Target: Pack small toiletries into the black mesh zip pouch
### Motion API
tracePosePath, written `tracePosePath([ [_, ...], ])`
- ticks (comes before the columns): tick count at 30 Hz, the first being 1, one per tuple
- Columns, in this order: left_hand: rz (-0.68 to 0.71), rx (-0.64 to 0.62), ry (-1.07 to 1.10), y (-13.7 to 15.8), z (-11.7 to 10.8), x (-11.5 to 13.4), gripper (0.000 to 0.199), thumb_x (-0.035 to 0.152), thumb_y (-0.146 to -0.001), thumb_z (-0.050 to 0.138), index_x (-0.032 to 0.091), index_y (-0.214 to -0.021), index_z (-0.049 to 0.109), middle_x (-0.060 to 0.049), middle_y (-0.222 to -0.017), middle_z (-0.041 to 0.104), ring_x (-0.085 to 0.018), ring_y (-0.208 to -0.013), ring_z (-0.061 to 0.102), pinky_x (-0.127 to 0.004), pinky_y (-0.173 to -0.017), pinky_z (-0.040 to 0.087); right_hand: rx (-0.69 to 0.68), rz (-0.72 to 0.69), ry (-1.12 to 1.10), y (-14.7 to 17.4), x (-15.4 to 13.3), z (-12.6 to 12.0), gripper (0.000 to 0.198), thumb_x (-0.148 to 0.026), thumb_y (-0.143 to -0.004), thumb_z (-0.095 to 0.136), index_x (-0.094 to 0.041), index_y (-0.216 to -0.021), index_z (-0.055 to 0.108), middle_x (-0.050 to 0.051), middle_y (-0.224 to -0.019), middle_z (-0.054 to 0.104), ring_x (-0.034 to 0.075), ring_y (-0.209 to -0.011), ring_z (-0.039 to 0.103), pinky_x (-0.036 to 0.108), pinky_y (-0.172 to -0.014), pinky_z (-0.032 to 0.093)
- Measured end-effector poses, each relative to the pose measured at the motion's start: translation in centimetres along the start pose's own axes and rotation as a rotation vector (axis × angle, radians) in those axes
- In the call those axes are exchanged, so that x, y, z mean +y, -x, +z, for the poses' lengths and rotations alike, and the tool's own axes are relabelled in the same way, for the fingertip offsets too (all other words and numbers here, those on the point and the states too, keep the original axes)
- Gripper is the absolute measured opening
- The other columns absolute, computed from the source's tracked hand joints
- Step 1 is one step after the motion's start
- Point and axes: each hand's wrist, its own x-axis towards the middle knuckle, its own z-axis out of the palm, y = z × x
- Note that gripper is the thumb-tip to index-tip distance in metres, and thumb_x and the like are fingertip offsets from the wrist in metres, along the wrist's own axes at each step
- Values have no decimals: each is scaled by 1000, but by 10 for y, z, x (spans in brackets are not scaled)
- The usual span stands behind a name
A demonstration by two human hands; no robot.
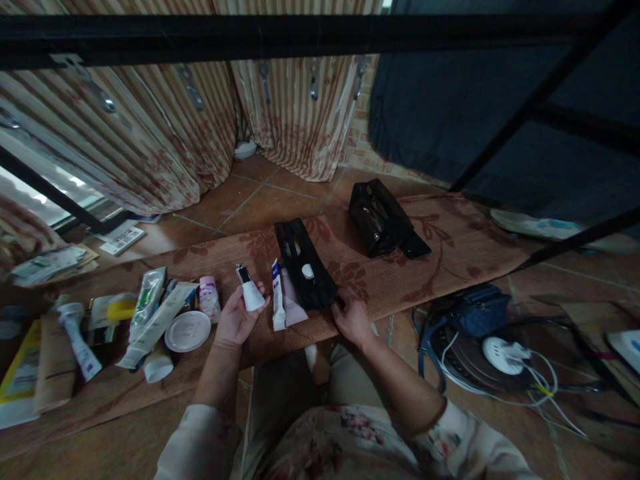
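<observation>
My left hand (pixel 234 321) is closed around a small white bottle (pixel 253 297) with a dark, shiny cap, tilted with the cap pointing away from me. My right hand (pixel 354 319) pinches the near right corner of a long black mesh pouch (pixel 311 283) lying on the cloth-covered surface. A white round piece shows on or through the pouch's mesh. Between my hands, left of the pouch, lie a white tube (pixel 278 299) with blue print and a pale pinkish flat packet (pixel 294 308), partly under the tube.
Several tubes, a round white lid (pixel 188 331), a pink-capped bottle (pixel 209 299) and a yellow package (pixel 20 367) crowd the left. A second black pouch (pixel 377 217) stands at the back right. A black metal bar (pixel 300 33) crosses overhead. A white power strip (pixel 504 355) sits at lower right.
</observation>
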Motion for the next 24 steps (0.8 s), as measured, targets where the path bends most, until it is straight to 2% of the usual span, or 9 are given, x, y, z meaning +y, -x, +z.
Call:
tracePosePath([
  [7,0,29,17,0,-1,-1,26,24,-93,41,13,-100,63,-8,-95,71,-16,-86,67,-38,-87,54,-4,-5,5,1,1,0,18,-16,-77,45,-19,-84,62,5,-83,59,18,-76,55,28,-71,43],
  [24,-14,-9,33,-3,-5,-1,27,25,-94,40,13,-102,63,-9,-99,69,-16,-87,66,-36,-83,55,4,-13,33,3,3,2,16,-19,-78,45,-18,-84,61,6,-84,59,18,-76,55,28,-71,43],
])
